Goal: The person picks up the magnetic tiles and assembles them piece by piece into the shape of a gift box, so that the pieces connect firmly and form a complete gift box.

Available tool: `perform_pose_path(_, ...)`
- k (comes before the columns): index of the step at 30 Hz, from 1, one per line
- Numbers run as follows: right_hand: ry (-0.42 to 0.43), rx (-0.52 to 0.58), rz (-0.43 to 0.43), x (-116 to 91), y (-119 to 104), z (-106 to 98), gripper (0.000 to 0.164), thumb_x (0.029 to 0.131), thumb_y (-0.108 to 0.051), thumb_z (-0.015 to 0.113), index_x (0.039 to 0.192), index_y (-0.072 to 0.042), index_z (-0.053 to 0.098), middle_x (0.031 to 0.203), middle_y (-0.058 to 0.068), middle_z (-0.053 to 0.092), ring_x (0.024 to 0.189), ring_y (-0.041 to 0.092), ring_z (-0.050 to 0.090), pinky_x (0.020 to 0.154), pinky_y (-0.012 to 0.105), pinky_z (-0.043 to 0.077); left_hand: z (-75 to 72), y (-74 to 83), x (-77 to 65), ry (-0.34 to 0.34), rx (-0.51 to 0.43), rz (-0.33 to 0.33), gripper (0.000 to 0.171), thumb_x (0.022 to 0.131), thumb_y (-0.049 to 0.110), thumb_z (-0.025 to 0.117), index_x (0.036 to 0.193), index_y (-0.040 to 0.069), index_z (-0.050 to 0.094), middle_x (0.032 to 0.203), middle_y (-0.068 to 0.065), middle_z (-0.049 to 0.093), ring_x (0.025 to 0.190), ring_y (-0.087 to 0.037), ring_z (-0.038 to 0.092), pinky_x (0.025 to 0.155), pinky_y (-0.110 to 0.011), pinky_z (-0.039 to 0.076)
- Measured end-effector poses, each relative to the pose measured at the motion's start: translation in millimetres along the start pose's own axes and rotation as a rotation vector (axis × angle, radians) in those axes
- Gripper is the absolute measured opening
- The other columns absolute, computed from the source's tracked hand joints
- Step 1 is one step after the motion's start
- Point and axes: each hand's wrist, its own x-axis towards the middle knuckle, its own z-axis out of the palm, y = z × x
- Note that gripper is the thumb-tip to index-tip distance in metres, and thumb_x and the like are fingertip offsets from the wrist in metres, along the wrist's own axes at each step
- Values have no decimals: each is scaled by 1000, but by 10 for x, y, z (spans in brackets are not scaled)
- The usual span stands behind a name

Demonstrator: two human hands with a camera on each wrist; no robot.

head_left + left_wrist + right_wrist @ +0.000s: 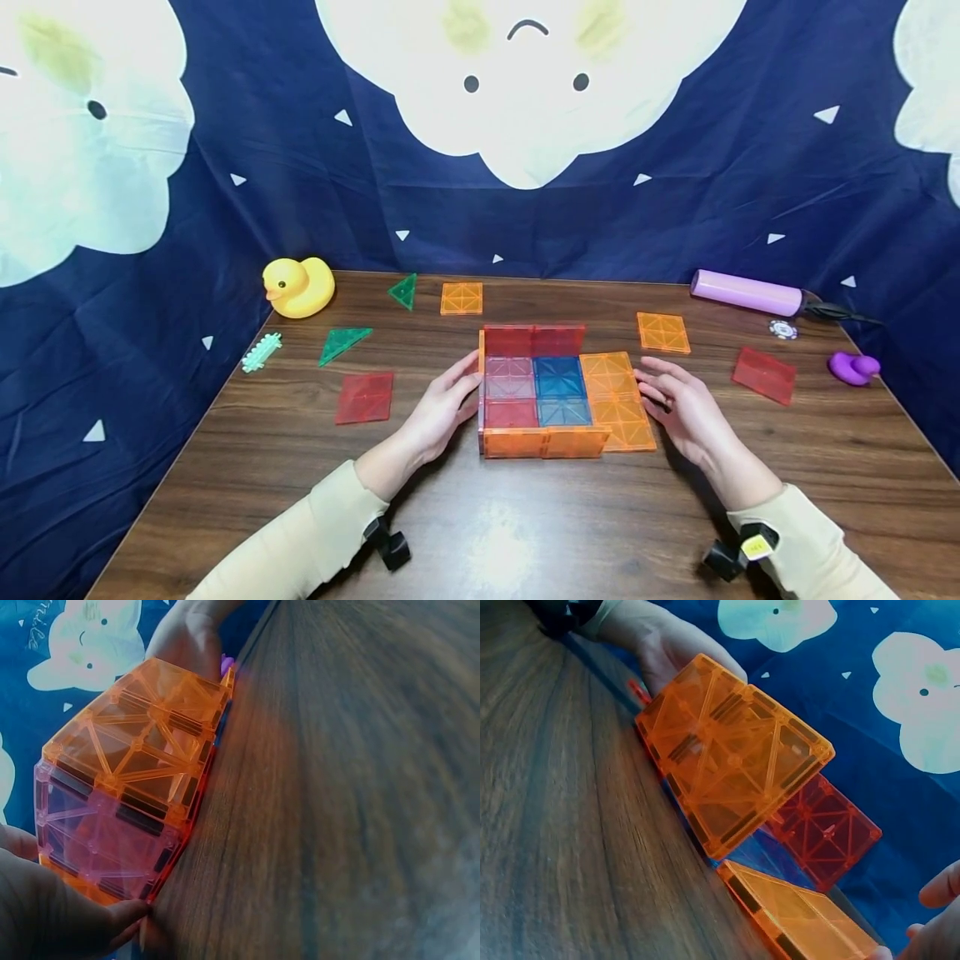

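Note:
An open box of magnetic tiles stands mid-table, its floor laid with purple, red and blue tiles (558, 375). Red tiles (534, 340) form the back wall and orange tiles (543, 443) the front. Along the left side, my left hand (442, 408) rests its fingers on the wall; the thumb touches the low corner of a pink tile (105, 836). Two flat orange tiles (622, 408) extend from the box's right side, which has no upright wall. At their outer edge, my right hand (686, 408) touches with loosely bent fingertips, gripping nothing.
Left of the box lie a red tile (365, 397), green triangles (345, 342), a mint toothed piece (262, 352) and a yellow duck (300, 287). Orange tiles (461, 298) lie behind. Rightward are a red tile (763, 375), purple duck (853, 367), poker chip (783, 330) and lilac cylinder (746, 292).

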Motion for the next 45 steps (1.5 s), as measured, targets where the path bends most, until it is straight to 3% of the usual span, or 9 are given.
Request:
perform_pose_path(3, 23, 58, -12, -1, 7, 13, 41, 106, -6, 44, 148, -6, 42, 125, -5, 58, 112, 10, 53, 97, 24, 45, -1, -4, -2, 3, -7, 3, 56, 108, 12, 45, 161, 4, 27, 164, -19, 27, 149, -35, 28, 116, -57, 27)
perform_pose_path(7, -2, 141, -60, 2, 41, 23, 31, 106, -3, 48, 135, -13, 53, 121, -6, 61, 109, 9, 56, 94, 23, 48, 1, -9, 1, 5, -19, 0, 56, 108, 12, 45, 160, 3, 27, 164, -20, 27, 148, -35, 29, 116, -56, 27)
perform_pose_path(11, -75, 231, -120, 24, 106, 21, 30, 106, 2, 45, 129, -13, 56, 119, -1, 62, 103, 10, 61, 89, 25, 53, -6, -20, 5, -4, -24, -4, 57, 108, 11, 46, 160, 2, 26, 163, -21, 28, 148, -35, 29, 116, -55, 28)
perform_pose_path(19, -182, 310, -99, 101, 200, 43, 35, 108, -7, 49, 143, -12, 49, 127, 1, 63, 113, 13, 62, 93, 29, 53, -45, 4, -17, -59, -16, -20, 63, 105, 11, 50, 162, 5, 24, 166, -17, 23, 147, -34, 31, 117, -52, 29)
perform_pose_path(24, -205, 215, -56, 96, 218, 112, 55, 110, -15, 45, 160, -5, 26, 125, -2, 66, 114, 11, 62, 93, 30, 54, -67, 31, -6, -83, 11, -42, 63, 106, 14, 50, 163, 6, 22, 167, -16, 21, 148, -34, 31, 116, -51, 30)
perform_pose_path(27, -193, 129, -61, 82, 221, 181, 62, 110, -19, 43, 162, 1, 15, 129, -1, 64, 114, 11, 60, 93, 29, 53, -67, 41, 11, -93, 18, -51, 64, 106, 14, 51, 163, 7, 23, 167, -16, 21, 147, -34, 32, 116, -51, 31)
perform_pose_path(35, -134, -103, -87, 73, 173, 348, 62, 110, -32, 45, 158, 1, 26, 158, 22, 34, 134, 21, 46, 97, 22, 48, -37, 29, 20, -109, 22, -52, 64, 107, 14, 51, 163, 6, 21, 167, -16, 20, 147, -34, 31, 116, -50, 31)
perform_pose_path(41, -124, -142, -86, 47, 138, 353, 61, 110, -31, 44, 158, 2, 27, 157, 24, 34, 131, 20, 48, 97, 22, 48, -25, 19, 10, -112, 26, -42, 64, 106, 12, 50, 162, 5, 21, 166, -18, 21, 147, -34, 32, 116, -50, 31)
perform_pose_path(45, -125, -176, -102, 87, 118, 268, 58, 110, -31, 45, 154, 5, 32, 147, 20, 48, 120, 13, 57, 95, 23, 50, -10, 7, 7, -116, 37, -38, 65, 105, 9, 49, 163, 5, 20, 166, -20, 21, 148, -35, 31, 116, -49, 30)
